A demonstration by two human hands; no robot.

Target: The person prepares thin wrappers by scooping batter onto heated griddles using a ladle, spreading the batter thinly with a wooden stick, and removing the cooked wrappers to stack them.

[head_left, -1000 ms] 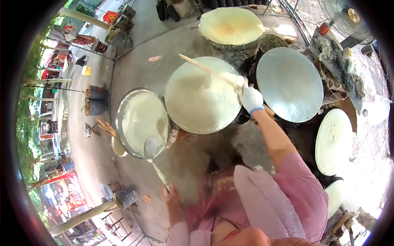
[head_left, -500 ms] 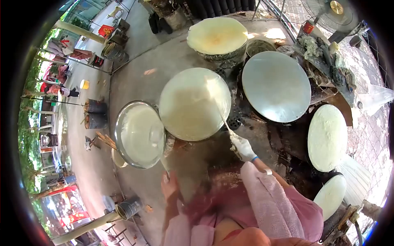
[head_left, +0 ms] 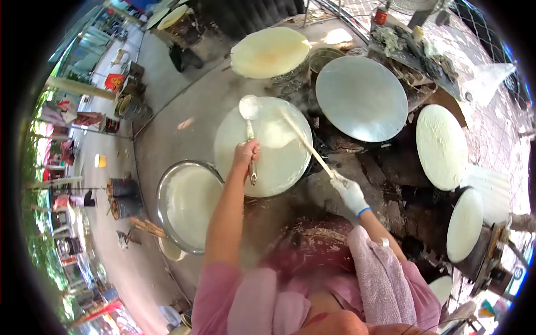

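My bare left hand (head_left: 247, 153) grips the handle of a metal ladle (head_left: 248, 107), whose pale-coated bowl hangs over the far left part of a round griddle (head_left: 237, 167). In my right hand (head_left: 349, 195), which wears a white glove, is a long wooden stick (head_left: 317, 156). The stick's far end reaches into the pale batter (head_left: 277, 134) at the upper right of that griddle. A thin pale layer covers the rest of its surface. To the left, touching or nearly touching the griddle, is a large metal basin (head_left: 163, 226) of white batter.
A bare-looking grey griddle (head_left: 362, 100) stands to the right. Behind, another carries a yellowish flat sheet (head_left: 271, 53). Two pale-covered rounds, a larger one (head_left: 441, 148) and a smaller one (head_left: 465, 226), are farther right. Wooden sticks (head_left: 148, 226) lie beside the basin.
My left hand has risen from beside the basin with the ladle, now over the griddle. A thicker patch of batter now shows there. The right hand still holds the stick; the view has shifted.
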